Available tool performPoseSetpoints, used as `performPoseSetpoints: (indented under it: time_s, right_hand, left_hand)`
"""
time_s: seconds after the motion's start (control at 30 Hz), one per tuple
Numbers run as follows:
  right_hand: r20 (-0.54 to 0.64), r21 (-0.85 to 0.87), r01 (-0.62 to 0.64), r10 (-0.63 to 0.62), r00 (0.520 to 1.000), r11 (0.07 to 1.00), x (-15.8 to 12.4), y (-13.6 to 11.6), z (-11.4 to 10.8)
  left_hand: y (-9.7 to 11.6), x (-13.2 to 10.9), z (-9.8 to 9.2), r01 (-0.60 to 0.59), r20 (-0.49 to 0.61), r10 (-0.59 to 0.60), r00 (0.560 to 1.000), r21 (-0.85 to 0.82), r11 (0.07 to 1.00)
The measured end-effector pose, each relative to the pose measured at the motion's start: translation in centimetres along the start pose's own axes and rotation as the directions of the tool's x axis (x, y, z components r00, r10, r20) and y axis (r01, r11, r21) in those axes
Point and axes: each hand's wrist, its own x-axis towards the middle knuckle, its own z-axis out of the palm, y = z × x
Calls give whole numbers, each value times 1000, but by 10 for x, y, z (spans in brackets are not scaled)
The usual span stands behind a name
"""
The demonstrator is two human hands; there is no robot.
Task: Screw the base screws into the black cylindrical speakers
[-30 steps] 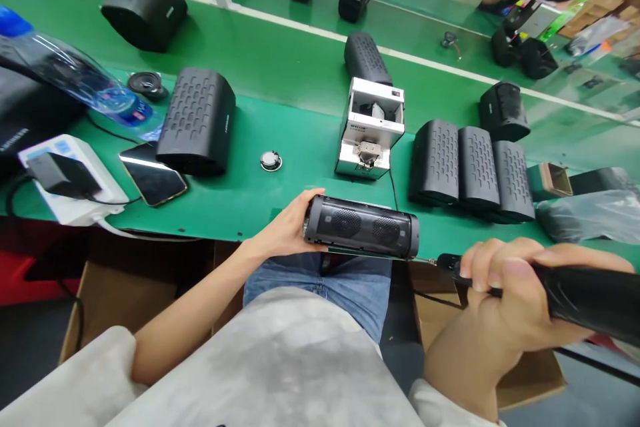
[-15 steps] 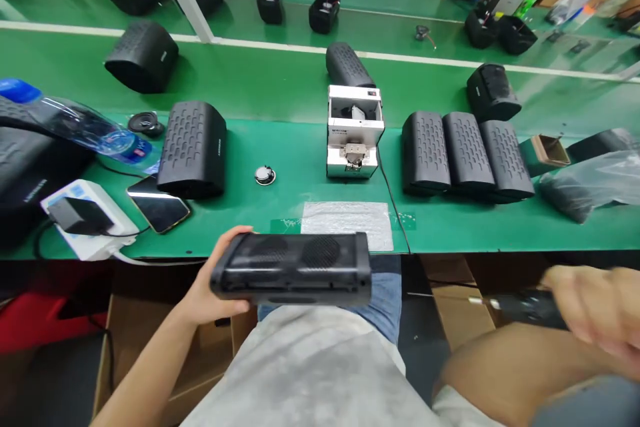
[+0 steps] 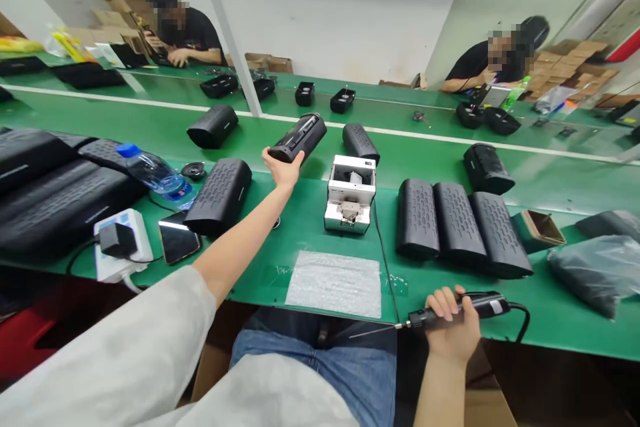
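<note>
Stretched out over the bench, my left hand (image 3: pixel 284 165) grips the near end of a black speaker housing (image 3: pixel 303 137), tilted up to the right. My right hand (image 3: pixel 453 327) is wrapped around a black electric screwdriver (image 3: pixel 483 307) at the bench's front edge. Its long thin bit points left, and a cable leaves its right end. Behind the held housing, toward the right, lies another black speaker (image 3: pixel 361 142). In front of that stands a white screw feeder (image 3: pixel 350 193). A silvery padded sheet (image 3: pixel 335 283) lies on the bench before the feeder.
Three black speakers (image 3: pixel 460 227) stand in a row at right, beside a small open box (image 3: pixel 540 235) and a plastic bag (image 3: pixel 600 267). On the left are a speaker (image 3: pixel 220 197), a water bottle (image 3: pixel 157 173), a phone (image 3: pixel 179 238) and a power strip (image 3: pixel 123 243). Two people work across the bench.
My left hand has carried the speaker housing from my lap to the far part of the bench. My right hand has brought the screwdriver inward and up to the bench edge. The view has tilted up.
</note>
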Motion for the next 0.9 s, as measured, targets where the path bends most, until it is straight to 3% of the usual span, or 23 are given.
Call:
performPoseSetpoints:
  time_s: [0.17,0.27,0.33,0.43,0.53,0.6,0.67,0.73,0.83,0.9]
  right_hand:
    - [37,15,-12,12,999,1000,2,2,-11]
    - [5,-5,-39,39,999,999,0,-2,-14]
    - [-23,0,-47,47,999,999,-1,-3,-14]
    - [-59,36,-54,56,997,998,-2,-2,-10]
    - [-83,71,-67,72,994,995,-2,-1,-3]
    - [-89,83,-71,78,993,994,-1,-1,1]
    - [-87,85,-74,82,993,994,0,-1,3]
    - [-75,83,-85,91,993,993,0,-1,3]
    - [-52,78,-108,112,992,991,-1,-1,0]
    - [-37,77,-118,122,992,990,-2,-1,-2]
  left_hand:
    - [16,29,42,153,-8,-153,988,30,988]
    - [13,33,45,205,-6,-205,979,81,976]
    - [10,26,35,208,-18,-207,978,131,969]
    - [14,-18,1,132,12,-137,990,217,967]
    - [27,-101,-33,50,146,-92,985,270,962]
    - [33,-157,-40,4,297,-92,950,285,958]
    - [37,-197,-30,-27,404,-103,909,304,952]
    - [40,-214,-10,-32,442,-133,887,348,937]
    - [47,-214,14,-13,430,-198,881,441,898]
    - [53,-212,19,-8,425,-230,875,489,872]
